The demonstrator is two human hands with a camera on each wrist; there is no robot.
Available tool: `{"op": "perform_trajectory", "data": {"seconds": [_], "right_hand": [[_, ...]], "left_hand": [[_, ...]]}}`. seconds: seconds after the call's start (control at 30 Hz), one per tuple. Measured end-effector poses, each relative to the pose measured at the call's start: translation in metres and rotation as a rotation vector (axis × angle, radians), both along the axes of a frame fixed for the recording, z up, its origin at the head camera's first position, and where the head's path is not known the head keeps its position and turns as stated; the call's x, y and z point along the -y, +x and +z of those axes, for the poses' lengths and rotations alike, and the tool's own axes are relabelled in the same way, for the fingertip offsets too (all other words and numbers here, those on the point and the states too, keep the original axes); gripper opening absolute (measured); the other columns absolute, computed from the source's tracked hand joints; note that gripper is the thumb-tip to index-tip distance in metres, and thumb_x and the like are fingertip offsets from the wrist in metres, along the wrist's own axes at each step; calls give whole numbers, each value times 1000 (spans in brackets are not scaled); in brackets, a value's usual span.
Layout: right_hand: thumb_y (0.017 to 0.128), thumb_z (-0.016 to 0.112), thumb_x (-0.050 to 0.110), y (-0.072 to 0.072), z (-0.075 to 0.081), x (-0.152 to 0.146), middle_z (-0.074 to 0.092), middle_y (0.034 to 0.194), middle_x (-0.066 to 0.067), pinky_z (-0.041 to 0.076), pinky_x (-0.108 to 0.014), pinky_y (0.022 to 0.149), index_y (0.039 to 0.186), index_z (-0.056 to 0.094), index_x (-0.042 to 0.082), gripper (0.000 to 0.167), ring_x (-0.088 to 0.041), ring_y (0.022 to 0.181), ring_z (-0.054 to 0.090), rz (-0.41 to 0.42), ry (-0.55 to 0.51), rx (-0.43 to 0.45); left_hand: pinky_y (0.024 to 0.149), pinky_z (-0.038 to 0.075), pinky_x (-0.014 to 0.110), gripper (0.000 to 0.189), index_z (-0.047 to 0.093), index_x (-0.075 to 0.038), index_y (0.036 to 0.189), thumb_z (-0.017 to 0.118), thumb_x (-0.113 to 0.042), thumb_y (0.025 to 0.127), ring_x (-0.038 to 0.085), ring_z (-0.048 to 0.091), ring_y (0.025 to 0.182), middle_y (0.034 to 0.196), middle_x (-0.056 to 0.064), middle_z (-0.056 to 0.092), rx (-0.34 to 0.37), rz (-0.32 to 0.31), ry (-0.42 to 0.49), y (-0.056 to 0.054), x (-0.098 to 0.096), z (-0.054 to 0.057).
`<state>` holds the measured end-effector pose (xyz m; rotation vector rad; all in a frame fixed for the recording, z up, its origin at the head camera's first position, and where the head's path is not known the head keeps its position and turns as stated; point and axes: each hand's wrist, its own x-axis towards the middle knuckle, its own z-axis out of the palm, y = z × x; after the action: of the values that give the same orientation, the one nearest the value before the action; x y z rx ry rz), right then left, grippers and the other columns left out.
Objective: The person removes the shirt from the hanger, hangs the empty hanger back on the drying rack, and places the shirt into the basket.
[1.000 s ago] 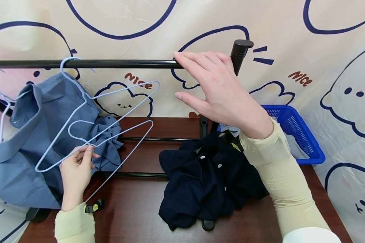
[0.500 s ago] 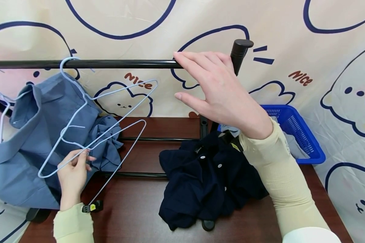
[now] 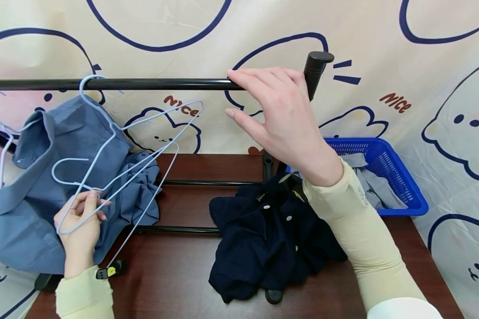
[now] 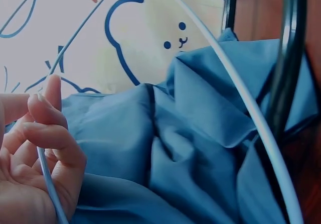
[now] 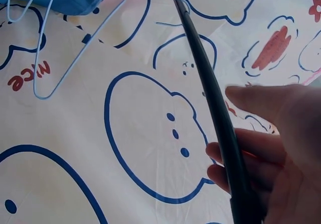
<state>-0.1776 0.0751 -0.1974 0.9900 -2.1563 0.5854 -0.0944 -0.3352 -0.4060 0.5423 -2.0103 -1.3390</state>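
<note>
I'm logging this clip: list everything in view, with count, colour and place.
Table: one, brown, below everything
Backdrop: one, cream with cartoon prints, behind
Rack: one, black, bar across upper left
Hooked hanger: one, light blue, on the rack
Lower hanger: one, light blue, below it
Edge hanger: one, light blue, far left
Blue clothing: count unclear, left
Buttoned garment: one, navy, centre
Basket: one, blue, right
Basket clothing: count unclear, grey, inside
Sleeves: two, pale yellow, forearms
Left hand: one, pinching lower hanger
Right hand: one, resting on the rack
</note>
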Motion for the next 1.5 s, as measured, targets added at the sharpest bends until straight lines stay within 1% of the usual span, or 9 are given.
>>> {"op": "perform_trajectory", "data": {"seconds": [0.17,0.43,0.57,0.73,0.87,1.1,1.17,1.33,1.5], "right_hand": [[99,69,33,-2,-2,7,69,127,-4,31,-40,101,132,70,10,40,-22,116,58,-29,-82,-48],[101,66,27,-2,-2,11,72,122,1,33,-38,96,127,74,14,30,-19,111,61,-56,-140,-47],[103,64,24,-2,-2,11,72,121,2,34,-39,95,126,74,14,27,-18,109,62,-60,-155,-51],[103,63,23,-3,-2,12,72,121,2,34,-39,94,126,75,15,26,-18,108,63,-56,-166,-52],[103,63,22,-3,-3,12,72,121,2,34,-39,93,125,75,15,26,-18,106,63,-54,-171,-54],[103,63,21,-2,-2,12,72,121,3,34,-39,93,125,75,15,25,-18,106,63,-45,-179,-50],[103,63,20,-2,-2,13,72,122,2,34,-39,93,125,75,15,26,-18,106,63,-46,-176,-48],[103,63,20,-2,-1,13,71,122,2,33,-39,93,126,75,15,26,-19,106,62,-50,-169,-40],[103,63,20,-2,-2,13,71,123,2,33,-39,93,126,75,15,26,-19,107,62,-53,-165,-39]], "left_hand": [[46,42,14,24,72,6,109,63,-15,102,6,52,43,71,-12,69,-68,-12,-72,2,0,8],[42,34,15,21,74,1,108,65,-17,101,4,52,43,72,-17,68,-61,13,-144,6,-3,27],[43,38,14,24,74,3,108,66,-18,101,6,54,43,74,-17,69,-88,-2,-184,7,-4,38],[44,37,14,25,77,-3,109,65,-23,101,5,55,46,78,-23,69,-66,42,-216,7,-3,54],[42,34,14,25,77,-5,109,63,-25,102,2,52,44,80,-27,67,-81,87,-296,5,-1,66],[49,36,8,33,76,-8,113,57,-33,105,-10,47,49,97,-2,77,-106,190,-435,1,-4,91],[51,36,6,36,75,-9,115,54,-37,105,-13,45,50,102,1,76,-98,217,-458,0,-5,101],[53,36,5,35,74,-12,117,52,-37,106,-14,45,50,104,-2,76,-91,264,-428,-6,-10,119],[55,37,5,32,73,-16,119,53,-37,106,-13,47,52,106,-4,76,-96,284,-367,-13,-12,129]]}}
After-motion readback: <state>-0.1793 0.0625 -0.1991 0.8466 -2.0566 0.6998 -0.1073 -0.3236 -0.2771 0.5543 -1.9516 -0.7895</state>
